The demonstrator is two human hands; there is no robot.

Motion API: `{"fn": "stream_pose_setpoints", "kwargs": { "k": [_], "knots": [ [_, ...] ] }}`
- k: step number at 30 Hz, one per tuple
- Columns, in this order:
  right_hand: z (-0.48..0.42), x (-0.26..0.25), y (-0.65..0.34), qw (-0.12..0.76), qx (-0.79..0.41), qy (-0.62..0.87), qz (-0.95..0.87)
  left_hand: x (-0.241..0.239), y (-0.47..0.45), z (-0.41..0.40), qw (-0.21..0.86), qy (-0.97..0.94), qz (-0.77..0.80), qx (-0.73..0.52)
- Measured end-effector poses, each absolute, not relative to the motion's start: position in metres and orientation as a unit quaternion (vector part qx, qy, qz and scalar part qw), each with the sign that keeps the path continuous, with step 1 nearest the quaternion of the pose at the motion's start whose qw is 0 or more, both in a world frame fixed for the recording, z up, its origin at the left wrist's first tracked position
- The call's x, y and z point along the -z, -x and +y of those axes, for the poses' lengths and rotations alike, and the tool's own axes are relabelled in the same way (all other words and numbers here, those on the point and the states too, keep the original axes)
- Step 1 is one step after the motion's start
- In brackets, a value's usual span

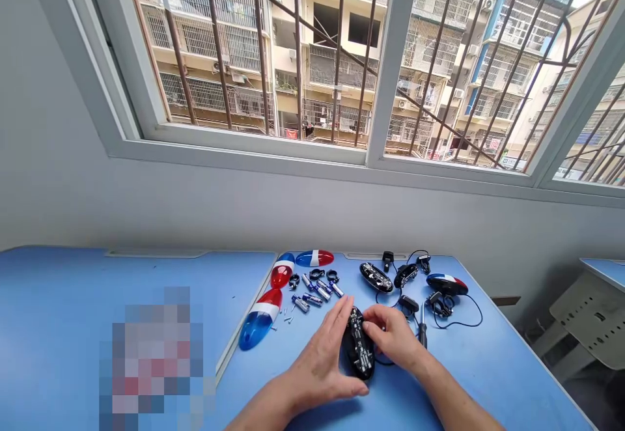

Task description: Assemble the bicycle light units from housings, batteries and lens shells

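A blue table (488, 366) stands under a barred window (390, 60) that looks out on apartment blocks. The left hand (319, 359) lays its fingers straight along the left side of a black light base (359, 346) with the thumb hooked round its near end. The right hand (393, 336) curls its fingers over the far right edge, so both hands grip the base at the near middle of the table. Its circuit board faces up with no cover on, so it looks to be open for work. A screwdriver (422, 330) lies just right of it. Batteries (315, 294), loose screws (286, 317) and three red, white and blue covers (258, 323) lie to the left. A second bare base (375, 277) lies beyond, and one covered light (446, 284) at far right seems whole, so most appears undone. No brand or writing is legible; the battery print is too small
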State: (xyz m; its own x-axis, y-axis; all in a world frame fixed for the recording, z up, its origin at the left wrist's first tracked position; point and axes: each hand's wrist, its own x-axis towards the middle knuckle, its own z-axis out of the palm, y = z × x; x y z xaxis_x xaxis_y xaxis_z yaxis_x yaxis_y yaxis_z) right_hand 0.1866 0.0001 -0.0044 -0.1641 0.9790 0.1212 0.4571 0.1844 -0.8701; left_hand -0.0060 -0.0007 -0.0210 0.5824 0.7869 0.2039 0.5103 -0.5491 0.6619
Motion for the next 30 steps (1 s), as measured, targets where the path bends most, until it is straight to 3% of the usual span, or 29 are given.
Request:
{"fn": "stream_pose_setpoints", "kwargs": {
  "k": [30],
  "knots": [
    [-0.0010, 0.0035, -0.1824, 0.395, -0.390, 0.534, -0.638, 0.0164, 0.0044, -0.0030, 0.275, -0.853, 0.378, -0.231]
  ]
}}
